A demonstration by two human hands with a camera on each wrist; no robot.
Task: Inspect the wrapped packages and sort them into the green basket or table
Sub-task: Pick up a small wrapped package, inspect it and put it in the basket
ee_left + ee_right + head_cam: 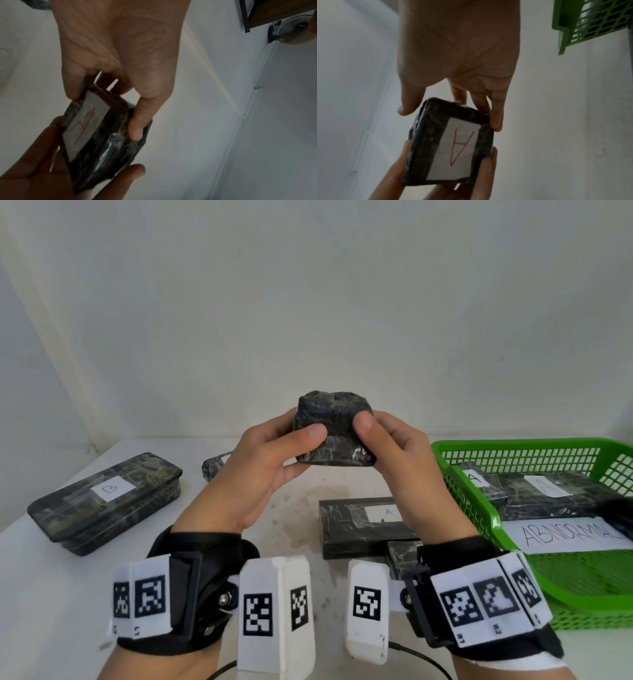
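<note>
Aloft, small wrapped package (334, 433) pinched at its edges by both hands, left hand (263, 460) and right hand (404, 460), well above table (171, 542).

Package (334, 433) glossy crinkled film; basket (479, 508) plastic mesh.

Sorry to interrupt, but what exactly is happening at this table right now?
A person is holding a small dark wrapped package up above the table with both the left hand and the right hand, looking it over. The wrist views show a white label with a red A on its far face. The green basket, with an ABNORMAL sign, already contains A-labelled packages; a B-labelled package lies on the table.
</note>
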